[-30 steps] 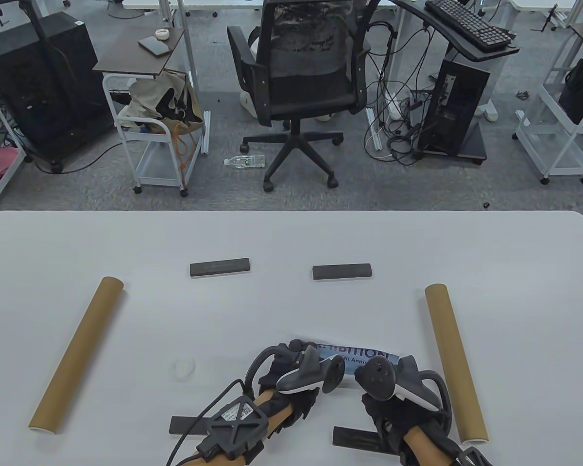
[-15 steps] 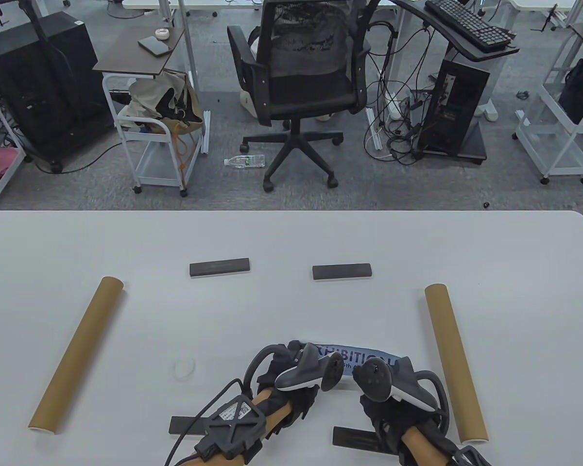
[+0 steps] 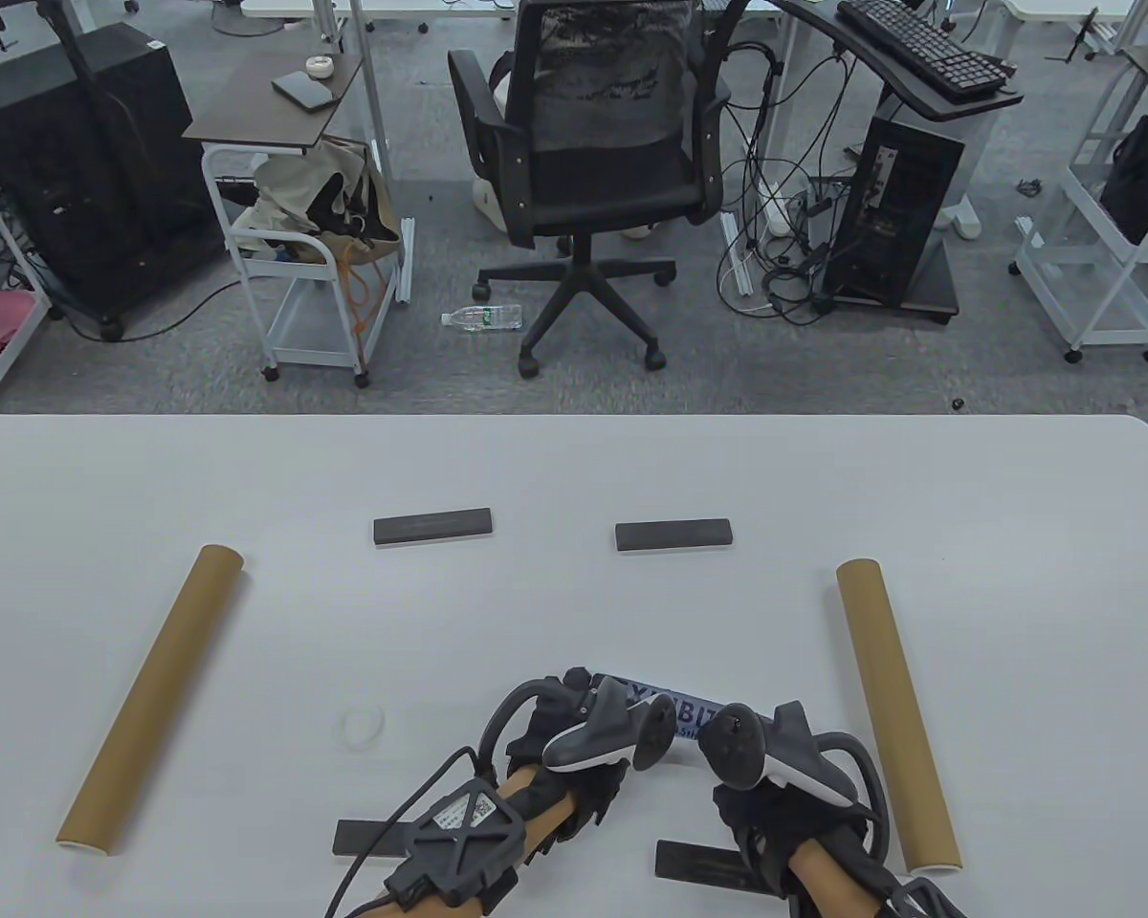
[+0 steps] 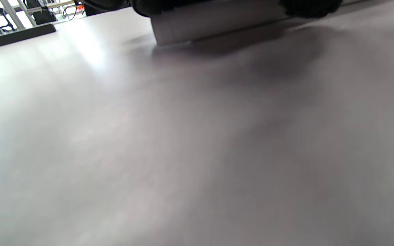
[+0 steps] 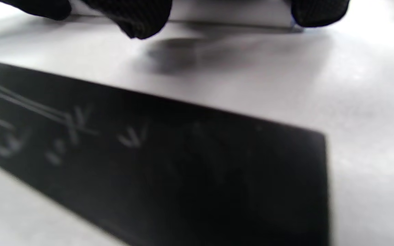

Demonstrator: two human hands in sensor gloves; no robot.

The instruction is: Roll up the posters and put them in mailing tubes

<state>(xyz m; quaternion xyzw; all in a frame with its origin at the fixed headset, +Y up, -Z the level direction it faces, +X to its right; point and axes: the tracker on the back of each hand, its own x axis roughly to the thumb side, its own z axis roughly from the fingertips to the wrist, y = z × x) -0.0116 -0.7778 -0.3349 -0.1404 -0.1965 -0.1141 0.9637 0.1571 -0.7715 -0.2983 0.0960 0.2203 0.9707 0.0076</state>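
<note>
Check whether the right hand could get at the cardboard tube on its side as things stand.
Probably yes: the right hand is on the rolled poster, the tube lies just beside it, nothing lies between.

I see an office or computer lab: beyond my white table stand a black mesh office chair, a tower PC under a keyboard stand, tangled cables, rolling carts and grey carpet.
</note>
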